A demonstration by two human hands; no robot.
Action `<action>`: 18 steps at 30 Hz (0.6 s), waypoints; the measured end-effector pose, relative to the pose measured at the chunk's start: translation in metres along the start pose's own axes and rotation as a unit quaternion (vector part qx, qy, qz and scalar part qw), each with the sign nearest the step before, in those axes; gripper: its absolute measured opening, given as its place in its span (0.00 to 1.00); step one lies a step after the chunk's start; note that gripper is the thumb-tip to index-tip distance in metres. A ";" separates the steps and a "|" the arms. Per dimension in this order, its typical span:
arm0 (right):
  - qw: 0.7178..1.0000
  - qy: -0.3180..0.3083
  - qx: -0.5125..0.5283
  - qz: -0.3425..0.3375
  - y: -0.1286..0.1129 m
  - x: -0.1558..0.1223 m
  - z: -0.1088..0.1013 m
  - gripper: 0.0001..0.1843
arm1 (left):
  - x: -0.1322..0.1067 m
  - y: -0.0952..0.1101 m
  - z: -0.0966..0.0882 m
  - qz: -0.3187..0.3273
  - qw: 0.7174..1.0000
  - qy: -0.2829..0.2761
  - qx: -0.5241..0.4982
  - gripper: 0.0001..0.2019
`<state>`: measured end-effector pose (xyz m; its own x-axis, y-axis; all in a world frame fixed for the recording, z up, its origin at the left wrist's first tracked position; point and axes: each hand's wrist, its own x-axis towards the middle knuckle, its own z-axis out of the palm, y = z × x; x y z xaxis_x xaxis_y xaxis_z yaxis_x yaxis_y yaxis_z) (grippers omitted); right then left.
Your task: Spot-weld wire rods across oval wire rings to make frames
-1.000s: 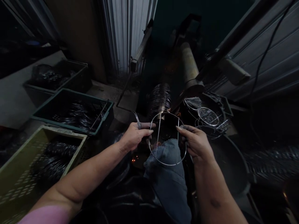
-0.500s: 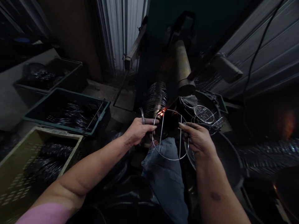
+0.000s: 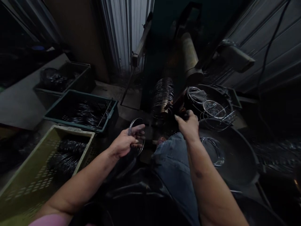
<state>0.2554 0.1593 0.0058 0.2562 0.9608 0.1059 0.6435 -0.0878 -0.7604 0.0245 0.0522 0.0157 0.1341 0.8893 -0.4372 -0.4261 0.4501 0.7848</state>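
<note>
Looped through the fingers of my left hand [image 3: 125,141] are a few thin metal wire rings [image 3: 135,121], held low in front of my knee. My right hand [image 3: 189,125] is raised just below and right of a welding machine's copper-coloured tip [image 3: 168,106]. Its thumb points left and its fingers curl into shadow; whatever they hold, if anything, is hidden. A row of wire rings [image 3: 164,91] hangs on the machine's lower arm, close ahead of both hands. Above it juts a thick cylindrical arm [image 3: 188,53].
To the left, a yellow crate [image 3: 50,133] and a green crate [image 3: 58,94] hold dark, shiny wire pieces. On the right, a round basin [image 3: 242,153] contains a coil of wire rings [image 3: 219,153]. Behind it stands another container with wire rings and straight wires [image 3: 213,108].
The round wire frame with two straight bars has left both hands, and the orange sparks are gone. My left hand has moved left and down; my right has moved forward towards the machine.
</note>
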 end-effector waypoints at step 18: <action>0.975 -0.182 0.088 -0.089 0.042 -0.127 -0.034 0.11 | 0.000 -0.055 0.011 -0.106 0.990 -0.018 0.094 0.29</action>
<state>0.2744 0.0242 -0.0177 -0.1424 0.9892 0.0353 0.5126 0.1042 -0.8523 0.0580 0.0281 -0.0223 0.2349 0.7746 -0.5872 -0.2113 0.6304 0.7470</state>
